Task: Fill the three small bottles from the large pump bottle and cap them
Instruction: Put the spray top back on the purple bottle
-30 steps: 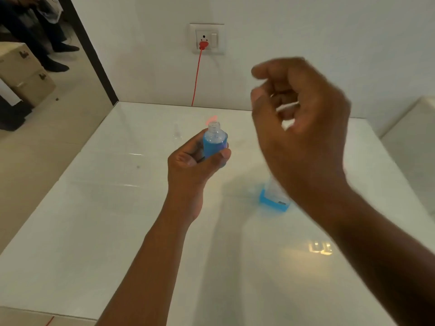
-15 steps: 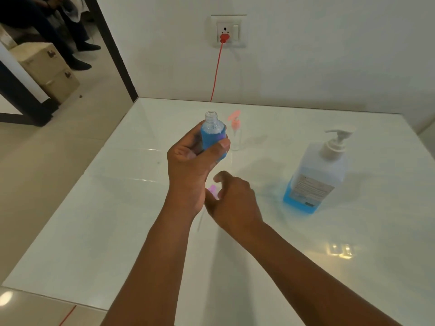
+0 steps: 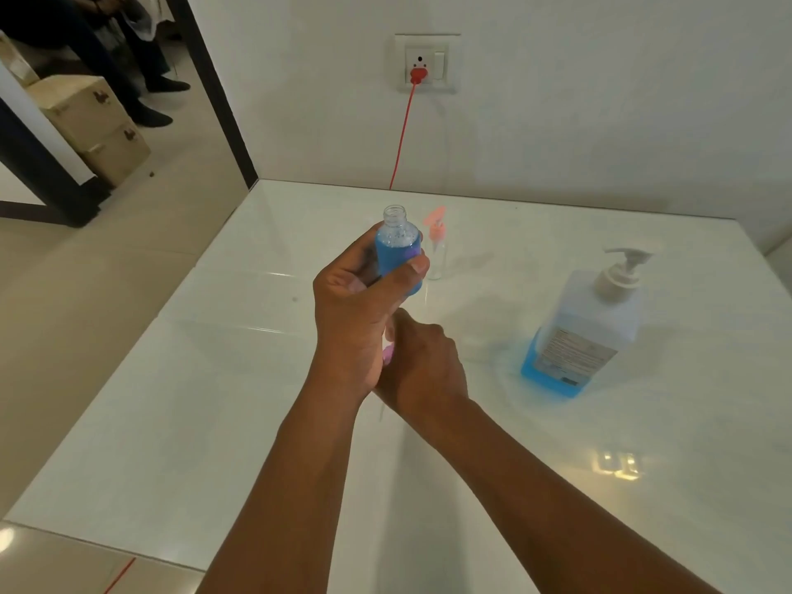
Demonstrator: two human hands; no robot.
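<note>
- The white bench fills the lower and middle frame; a light reflection is seen on it at lower right.
- The right hand is held low over the bench at centre frame, fingers curled, partly hidden behind the left wrist. A small pink item shows at its fingers; whether it is gripped cannot be told.
- The left hand is raised just above the right hand, fingers and thumb clamped round a small bottle.
- The small bottle is held upright, uncapped, and filled with blue liquid nearly to its shoulder.
- The large pump bottle stands on the bench at centre right, well apart from both hands, with blue liquid low in its base.
- A second small bottle, clear and fitted with a pink pump top, stands just behind the held bottle.
- On the wall at upper centre, a socket carries a red plug, its red cord dropping behind the bench.
- Cardboard boxes are noted on the floor at upper left.
</note>
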